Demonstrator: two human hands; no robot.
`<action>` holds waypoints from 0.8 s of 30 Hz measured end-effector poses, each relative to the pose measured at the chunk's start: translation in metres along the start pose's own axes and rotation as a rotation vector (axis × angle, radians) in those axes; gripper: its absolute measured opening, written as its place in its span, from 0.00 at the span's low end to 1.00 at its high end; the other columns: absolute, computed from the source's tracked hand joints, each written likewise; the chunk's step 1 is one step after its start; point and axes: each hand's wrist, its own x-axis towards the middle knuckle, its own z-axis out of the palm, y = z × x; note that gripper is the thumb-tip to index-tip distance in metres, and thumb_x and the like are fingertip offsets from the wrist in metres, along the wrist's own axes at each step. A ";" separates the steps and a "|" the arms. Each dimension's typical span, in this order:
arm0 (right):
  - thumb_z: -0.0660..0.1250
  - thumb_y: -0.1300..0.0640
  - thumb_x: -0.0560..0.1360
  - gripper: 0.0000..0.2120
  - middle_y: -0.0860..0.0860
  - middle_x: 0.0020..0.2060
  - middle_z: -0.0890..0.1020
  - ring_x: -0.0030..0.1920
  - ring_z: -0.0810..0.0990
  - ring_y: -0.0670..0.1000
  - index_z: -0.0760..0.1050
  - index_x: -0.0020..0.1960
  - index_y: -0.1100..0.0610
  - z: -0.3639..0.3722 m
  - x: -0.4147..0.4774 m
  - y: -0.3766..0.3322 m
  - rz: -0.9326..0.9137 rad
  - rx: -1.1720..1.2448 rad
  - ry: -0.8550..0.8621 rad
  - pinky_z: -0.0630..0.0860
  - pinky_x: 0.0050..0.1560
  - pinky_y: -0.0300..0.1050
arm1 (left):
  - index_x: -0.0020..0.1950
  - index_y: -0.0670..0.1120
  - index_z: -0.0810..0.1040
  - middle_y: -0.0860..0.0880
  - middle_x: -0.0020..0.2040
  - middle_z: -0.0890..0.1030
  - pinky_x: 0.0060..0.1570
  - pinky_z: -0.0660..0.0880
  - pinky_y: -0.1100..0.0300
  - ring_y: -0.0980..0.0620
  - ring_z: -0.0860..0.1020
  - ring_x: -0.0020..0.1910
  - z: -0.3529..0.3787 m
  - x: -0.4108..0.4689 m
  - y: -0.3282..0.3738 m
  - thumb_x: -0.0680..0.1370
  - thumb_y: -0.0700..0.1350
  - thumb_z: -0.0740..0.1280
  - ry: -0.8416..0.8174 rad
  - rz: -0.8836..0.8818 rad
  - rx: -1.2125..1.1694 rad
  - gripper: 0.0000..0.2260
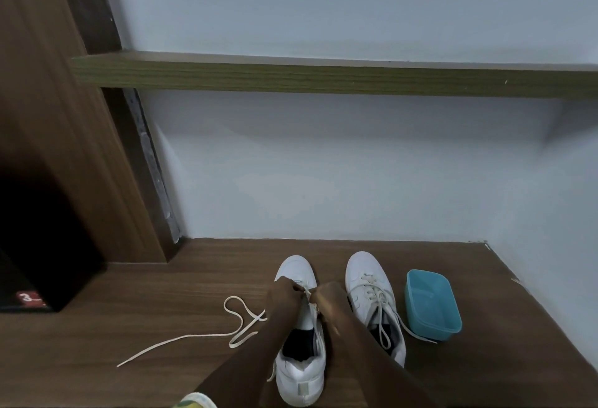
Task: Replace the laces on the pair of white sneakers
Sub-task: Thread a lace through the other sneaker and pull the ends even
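In the lower middle of the frame, two white sneakers stand side by side on a brown wood-grain surface, toes pointing toward the pale wall.

The sneaker on the left of the pair has its lace holes mostly bare and its dark inside open to view. Both hands meet over its front part. The left hand has its fingers curled and pinches a short bit of cream lace at the top of the eyelet rows. The right hand sits just beside it, fingers bent down against the eyelet flap. It is blurred, and I cannot tell what it grips.

The rest of that lace lies in loops on the wood to the left of the sneaker. One long end trails toward the lower left, and the near end passes out of sight behind the left forearm.

The sneaker on the right is fully laced, its ends lying loose. One end reaches the foot of a teal plastic tub just beside it.

A wooden shelf crosses the wall above. At the left edge, a dark cabinet bears a red label.
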 end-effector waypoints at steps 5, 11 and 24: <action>0.61 0.52 0.77 0.14 0.52 0.34 0.77 0.37 0.74 0.49 0.78 0.44 0.62 0.011 -0.021 -0.003 -0.097 -0.120 -0.001 0.67 0.42 0.46 | 0.49 0.43 0.85 0.45 0.48 0.84 0.37 0.67 0.64 0.49 0.81 0.49 -0.002 -0.001 -0.007 0.74 0.39 0.67 0.001 -0.028 -0.110 0.08; 0.55 0.54 0.81 0.23 0.59 0.68 0.68 0.66 0.71 0.56 0.59 0.72 0.63 0.036 -0.036 0.002 -0.246 -0.448 0.024 0.70 0.62 0.44 | 0.54 0.44 0.83 0.45 0.53 0.83 0.41 0.68 0.64 0.48 0.80 0.52 -0.008 -0.002 -0.006 0.76 0.37 0.62 -0.038 -0.003 -0.025 0.12; 0.57 0.53 0.80 0.14 0.56 0.47 0.82 0.47 0.80 0.54 0.78 0.50 0.61 0.028 -0.026 0.003 -0.081 0.020 0.171 0.69 0.41 0.42 | 0.50 0.44 0.84 0.45 0.51 0.83 0.44 0.68 0.63 0.47 0.79 0.52 -0.007 -0.003 0.000 0.75 0.37 0.63 -0.008 -0.062 -0.071 0.10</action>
